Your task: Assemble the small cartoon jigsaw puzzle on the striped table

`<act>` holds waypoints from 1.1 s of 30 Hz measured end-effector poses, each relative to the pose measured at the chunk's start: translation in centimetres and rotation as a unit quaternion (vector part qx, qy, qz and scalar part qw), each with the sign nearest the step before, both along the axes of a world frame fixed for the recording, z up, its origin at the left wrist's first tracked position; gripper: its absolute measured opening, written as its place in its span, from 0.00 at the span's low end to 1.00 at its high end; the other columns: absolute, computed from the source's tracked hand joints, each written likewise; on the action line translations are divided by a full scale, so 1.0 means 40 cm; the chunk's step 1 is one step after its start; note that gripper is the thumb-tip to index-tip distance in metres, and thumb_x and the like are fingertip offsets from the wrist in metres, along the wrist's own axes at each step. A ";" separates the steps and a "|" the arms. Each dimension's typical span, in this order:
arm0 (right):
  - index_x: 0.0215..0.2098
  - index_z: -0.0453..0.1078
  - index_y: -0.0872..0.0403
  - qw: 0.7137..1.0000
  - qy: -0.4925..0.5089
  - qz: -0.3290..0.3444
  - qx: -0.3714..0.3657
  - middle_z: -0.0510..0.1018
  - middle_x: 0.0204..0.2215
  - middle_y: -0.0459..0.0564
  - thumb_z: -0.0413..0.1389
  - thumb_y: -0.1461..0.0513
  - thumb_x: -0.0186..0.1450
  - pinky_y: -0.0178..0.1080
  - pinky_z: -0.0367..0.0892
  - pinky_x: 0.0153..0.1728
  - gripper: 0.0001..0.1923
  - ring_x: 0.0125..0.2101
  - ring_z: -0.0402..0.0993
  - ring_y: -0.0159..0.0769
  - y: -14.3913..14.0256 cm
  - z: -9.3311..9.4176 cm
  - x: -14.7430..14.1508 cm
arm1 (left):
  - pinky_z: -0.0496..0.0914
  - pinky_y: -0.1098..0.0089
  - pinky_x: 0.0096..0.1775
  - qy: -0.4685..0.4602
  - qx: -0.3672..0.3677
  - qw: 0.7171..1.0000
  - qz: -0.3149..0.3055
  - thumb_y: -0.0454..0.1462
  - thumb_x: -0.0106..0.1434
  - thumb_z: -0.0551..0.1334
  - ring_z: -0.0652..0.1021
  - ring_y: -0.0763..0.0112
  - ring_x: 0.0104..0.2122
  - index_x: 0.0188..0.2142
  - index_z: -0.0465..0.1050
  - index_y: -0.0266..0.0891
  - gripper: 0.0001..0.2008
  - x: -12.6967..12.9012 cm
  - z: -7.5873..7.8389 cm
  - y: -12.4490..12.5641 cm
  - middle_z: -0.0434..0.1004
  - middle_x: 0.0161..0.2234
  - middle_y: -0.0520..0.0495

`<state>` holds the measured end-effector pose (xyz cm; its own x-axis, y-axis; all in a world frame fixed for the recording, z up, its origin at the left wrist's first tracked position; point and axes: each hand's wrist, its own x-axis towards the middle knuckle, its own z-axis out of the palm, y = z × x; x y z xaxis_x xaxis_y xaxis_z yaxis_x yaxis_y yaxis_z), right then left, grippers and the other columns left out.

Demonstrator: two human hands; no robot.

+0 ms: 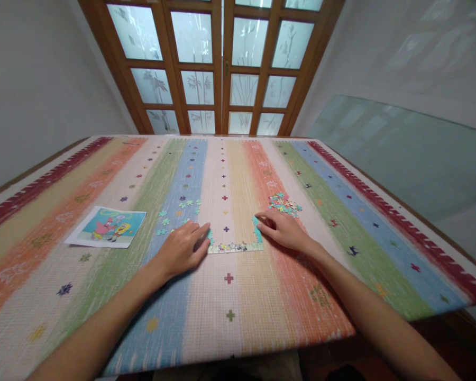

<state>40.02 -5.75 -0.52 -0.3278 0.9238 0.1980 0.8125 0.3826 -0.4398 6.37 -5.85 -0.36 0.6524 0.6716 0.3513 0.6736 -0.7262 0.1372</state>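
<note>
Head view shows both hands low on the striped surface (238, 317), one at each end of a part-built puzzle frame (235, 246). Fingers (200, 230) of the left hand (181, 250) lie flat and spread, palm down, their tips touching the frame's left corner; they grip nothing that shows. Fingers (263, 218) of the right hand (284, 230) curl loosely at the frame's right upright, where the teal pieces rise from the bottom strip. Whether they pinch a piece there cannot be told, since the hand covers the spot.

So far the frame is a bottom strip with a short rise at each end. Its left rise is mostly hidden under the left fingertips, and the print on the strip is too small to read.

Just beyond the right hand lies a small heap of loose pieces (284, 203). Other scattered pieces (178, 211) lie on the blue and green stripes beyond the left hand. Well to the left rests a cartoon picture card (107, 226).

Both forearms run off the bottom edge. Behind the surface stand wooden doors (222, 63) with frosted panes, cut off at the top. A glass sheet (400, 153) leans at the right.
</note>
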 end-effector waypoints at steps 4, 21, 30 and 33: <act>0.51 0.74 0.54 1.000 0.017 0.001 0.002 0.81 0.40 0.56 0.53 0.57 0.71 0.43 0.68 0.41 0.15 0.36 0.75 0.43 0.000 -0.003 0.003 | 0.70 0.58 0.42 -0.002 -0.022 1.000 0.002 0.40 0.71 0.55 0.72 0.58 0.37 0.52 0.73 0.34 0.17 0.011 0.013 0.006 0.73 0.36 0.42; 0.49 0.75 0.55 1.000 0.012 0.006 0.013 0.81 0.39 0.56 0.53 0.58 0.71 0.44 0.68 0.40 0.14 0.36 0.75 0.43 -0.003 -0.004 0.002 | 0.67 0.59 0.43 -0.071 -0.137 0.988 0.018 0.40 0.65 0.59 0.72 0.59 0.38 0.42 0.72 0.40 0.08 0.016 0.012 0.016 0.72 0.34 0.46; 0.49 0.75 0.54 1.000 0.011 0.015 0.010 0.81 0.39 0.56 0.53 0.58 0.71 0.45 0.69 0.41 0.14 0.36 0.76 0.44 0.000 -0.006 0.006 | 0.68 0.58 0.45 -0.141 -0.191 0.970 0.044 0.38 0.60 0.62 0.73 0.60 0.39 0.38 0.68 0.42 0.07 0.022 0.021 0.019 0.73 0.35 0.47; 0.49 0.75 0.55 1.000 0.006 0.016 0.010 0.81 0.39 0.57 0.53 0.58 0.71 0.45 0.69 0.42 0.14 0.37 0.76 0.44 0.000 -0.005 0.006 | 0.68 0.59 0.45 -0.155 -0.193 0.968 0.047 0.37 0.59 0.62 0.73 0.60 0.39 0.38 0.68 0.42 0.07 0.025 0.023 0.016 0.74 0.36 0.47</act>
<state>40.25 -5.74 -0.71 -0.3547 0.9087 0.2202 0.7947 0.4171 -0.4410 7.38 -5.21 0.55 0.4858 0.8429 0.2316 0.6163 -0.5181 0.5930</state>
